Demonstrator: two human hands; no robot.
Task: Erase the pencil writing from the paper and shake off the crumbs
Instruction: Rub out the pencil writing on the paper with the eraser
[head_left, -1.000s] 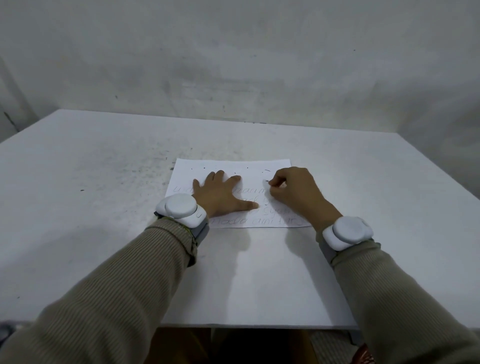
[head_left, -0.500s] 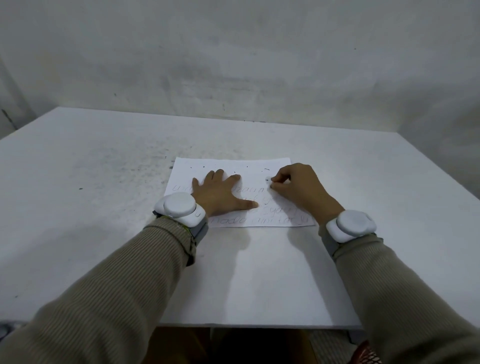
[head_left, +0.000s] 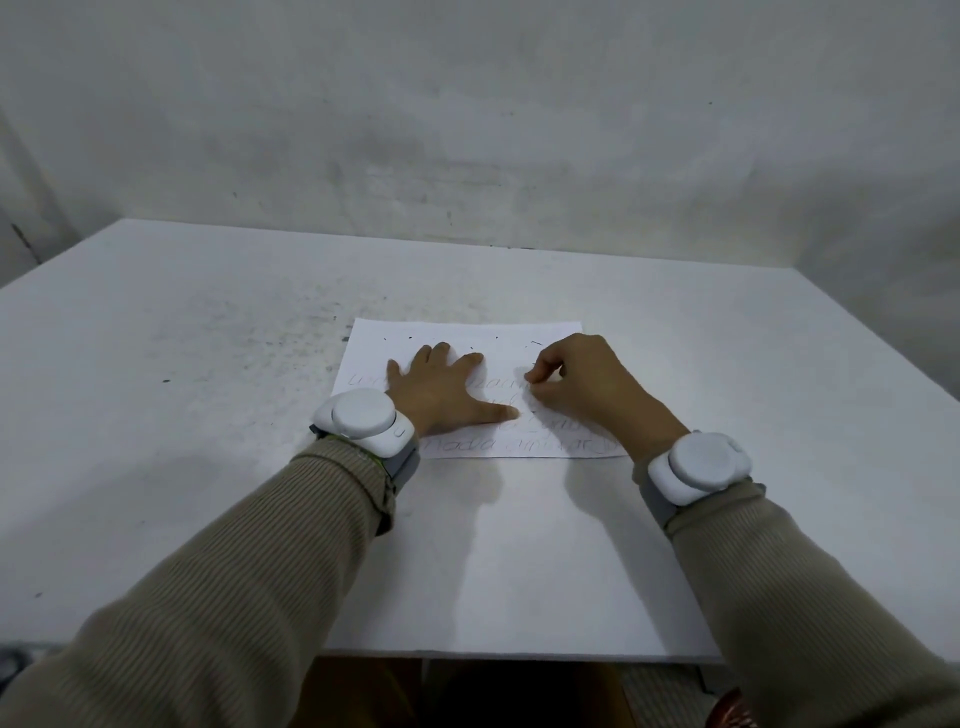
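Dead ahead on surface (head_left: 208, 467), paper (head_left: 457, 332) lies long side left-right, left hand (head_left: 441, 395) flat pinning it, right hand (head_left: 587, 387) pinching a presumed, unseen eraser, nearer the writing (head_left: 519, 445).

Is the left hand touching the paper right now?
Touching. Head view shows the left hand lying flat, fingers spread, on the paper.

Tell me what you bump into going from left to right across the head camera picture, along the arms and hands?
left sleeve → left wrist band → left hand → right hand → right wrist band → right sleeve
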